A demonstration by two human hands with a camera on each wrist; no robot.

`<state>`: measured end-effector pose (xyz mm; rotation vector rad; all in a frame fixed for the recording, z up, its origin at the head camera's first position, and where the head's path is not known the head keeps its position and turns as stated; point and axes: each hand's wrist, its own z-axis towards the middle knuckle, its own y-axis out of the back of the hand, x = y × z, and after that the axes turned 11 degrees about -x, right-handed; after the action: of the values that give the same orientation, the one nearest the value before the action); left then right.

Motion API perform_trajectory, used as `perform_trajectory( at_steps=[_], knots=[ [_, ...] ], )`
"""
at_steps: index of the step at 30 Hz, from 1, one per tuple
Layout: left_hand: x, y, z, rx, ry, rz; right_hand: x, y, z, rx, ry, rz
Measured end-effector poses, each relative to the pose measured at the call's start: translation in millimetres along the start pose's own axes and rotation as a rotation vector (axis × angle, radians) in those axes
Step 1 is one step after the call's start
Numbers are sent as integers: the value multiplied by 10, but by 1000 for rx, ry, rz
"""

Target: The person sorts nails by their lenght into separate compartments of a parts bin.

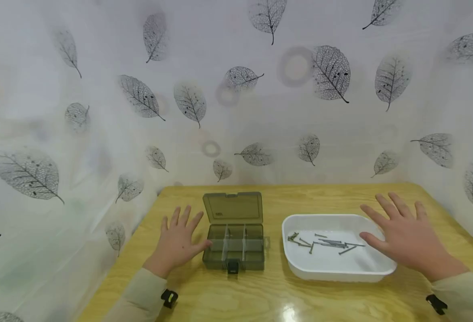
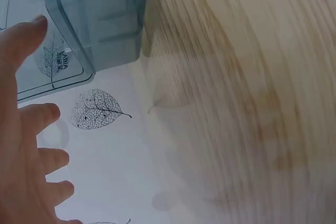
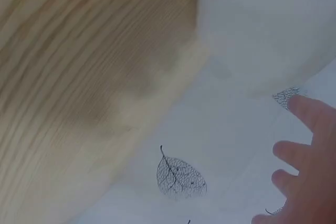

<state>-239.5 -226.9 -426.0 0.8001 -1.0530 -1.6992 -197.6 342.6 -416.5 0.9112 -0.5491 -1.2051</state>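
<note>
My left hand (image 1: 180, 243) is spread with straight fingers just left of a smoky, see-through compartment box (image 1: 215, 261). Its thumb tip overlaps the box's left side in the head view. The box's lid (image 1: 236, 209) is raised at the back, and a dark latch (image 1: 232, 267) sits at its front. In the left wrist view the box (image 2: 113, 51) appears beyond the thumb. My right hand (image 1: 409, 237), fingers fanned out, is over the right end of a white tray (image 1: 337, 275). Several screws (image 1: 330, 243) lie scattered in the tray. Neither hand holds anything.
Box and tray stand side by side on a wood-grain table (image 1: 272, 299). A pale sheet with a leaf print (image 1: 330, 74) hangs behind and along the sides. Dark bands with clips (image 1: 169, 298) sit on both sleeves.
</note>
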Motion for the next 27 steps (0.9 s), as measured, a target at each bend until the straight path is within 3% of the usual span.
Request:
perform_trajectory(
  at_steps=[6,9,12,16,19,23,27],
  knots=[
    [-18,-9,6,-26,9,-176,127,-2,99,-73,48,144],
    [-37,-32,14,3,69,-300,185,-10,143,-103,76,228],
    [-61,-58,29,66,192,-459,229,-40,170,-98,93,292],
    [-72,-103,61,133,374,-676,282,-83,203,0,67,346],
    [-65,-147,85,153,468,-801,315,-108,232,89,35,382],
    [-53,-219,92,192,534,-945,338,-172,275,175,22,414],
    [-37,-280,72,240,545,-1067,363,-255,324,259,12,436]
  ],
)
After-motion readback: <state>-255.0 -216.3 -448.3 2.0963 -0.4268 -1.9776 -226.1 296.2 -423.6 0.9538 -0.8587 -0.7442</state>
